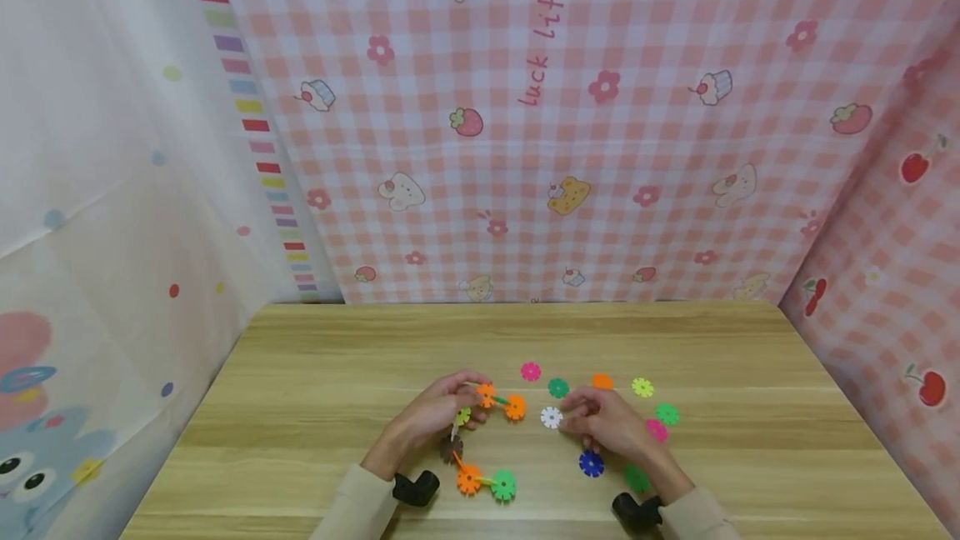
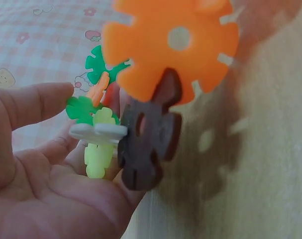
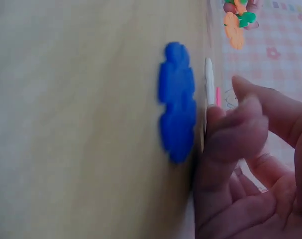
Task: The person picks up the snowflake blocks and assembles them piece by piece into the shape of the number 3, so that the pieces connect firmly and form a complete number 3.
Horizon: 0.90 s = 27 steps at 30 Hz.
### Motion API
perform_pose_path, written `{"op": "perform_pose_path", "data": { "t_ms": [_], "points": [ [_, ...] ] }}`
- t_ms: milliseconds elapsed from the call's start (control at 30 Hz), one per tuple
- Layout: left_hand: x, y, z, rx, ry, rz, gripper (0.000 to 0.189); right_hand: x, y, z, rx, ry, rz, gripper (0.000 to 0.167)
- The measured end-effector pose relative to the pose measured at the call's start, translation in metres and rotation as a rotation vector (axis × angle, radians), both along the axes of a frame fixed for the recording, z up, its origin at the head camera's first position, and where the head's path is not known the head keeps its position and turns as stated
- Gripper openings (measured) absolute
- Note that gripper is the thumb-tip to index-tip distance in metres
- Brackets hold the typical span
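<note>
My left hand (image 1: 435, 413) holds a curved chain of slotted plastic snowflake discs between thumb and fingers. A yellow-green disc (image 2: 98, 154), a white disc (image 2: 98, 131), a brown disc (image 2: 148, 144) and an orange disc (image 2: 175, 37) interlock close to the palm. An orange disc (image 1: 515, 407) ends one side of the chain, a green disc (image 1: 503, 486) the other. My right hand (image 1: 607, 419) is low over the table, its fingertips right at the edge of a loose white disc (image 1: 551, 417). Just in front of that hand lies a blue disc (image 1: 591, 463).
Around the right hand lie loose discs: pink (image 1: 531, 371), dark green (image 1: 558, 388), orange (image 1: 602, 382), yellow (image 1: 642, 387), green (image 1: 667, 414), and another pink (image 1: 657, 430). A green disc (image 1: 637, 478) is partly under the right wrist. The wooden table (image 1: 337, 340) meets patterned cloth behind.
</note>
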<state>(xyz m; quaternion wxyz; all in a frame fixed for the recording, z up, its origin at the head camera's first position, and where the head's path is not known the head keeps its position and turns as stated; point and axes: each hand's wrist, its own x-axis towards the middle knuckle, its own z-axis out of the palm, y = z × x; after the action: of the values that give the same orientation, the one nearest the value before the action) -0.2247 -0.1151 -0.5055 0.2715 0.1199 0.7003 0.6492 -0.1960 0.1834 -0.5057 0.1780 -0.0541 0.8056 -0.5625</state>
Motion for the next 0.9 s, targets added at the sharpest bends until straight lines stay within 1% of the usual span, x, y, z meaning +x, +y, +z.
{"op": "perform_pose_path", "data": {
  "t_ms": [100, 267, 533, 667, 767, 900],
  "points": [
    [0.000, 0.000, 0.000, 0.005, 0.001, -0.004, 0.035, -0.002, -0.005, 0.000, 0.035, -0.001, -0.019, 0.034],
    [0.000, 0.000, 0.001, 0.013, 0.002, -0.004, 0.036, -0.005, -0.011, 0.001, 0.082, -0.009, -0.047, 0.034],
    [0.000, 0.001, 0.002, 0.007, -0.030, 0.025, 0.034, -0.009, -0.010, -0.003, 0.060, -0.034, -0.031, 0.037],
    [0.000, 0.001, 0.001, -0.009, -0.014, 0.035, 0.030, -0.011, -0.010, -0.004, 0.065, -0.048, -0.033, 0.034],
    [0.000, 0.002, -0.001, -0.020, 0.005, 0.040, 0.027, -0.011, -0.010, -0.004, 0.089, -0.034, -0.031, 0.028],
    [0.000, 0.003, -0.002, -0.007, -0.010, 0.053, 0.025, -0.010, -0.015, -0.001, 0.164, 0.014, -0.047, 0.023]
  ]
}}
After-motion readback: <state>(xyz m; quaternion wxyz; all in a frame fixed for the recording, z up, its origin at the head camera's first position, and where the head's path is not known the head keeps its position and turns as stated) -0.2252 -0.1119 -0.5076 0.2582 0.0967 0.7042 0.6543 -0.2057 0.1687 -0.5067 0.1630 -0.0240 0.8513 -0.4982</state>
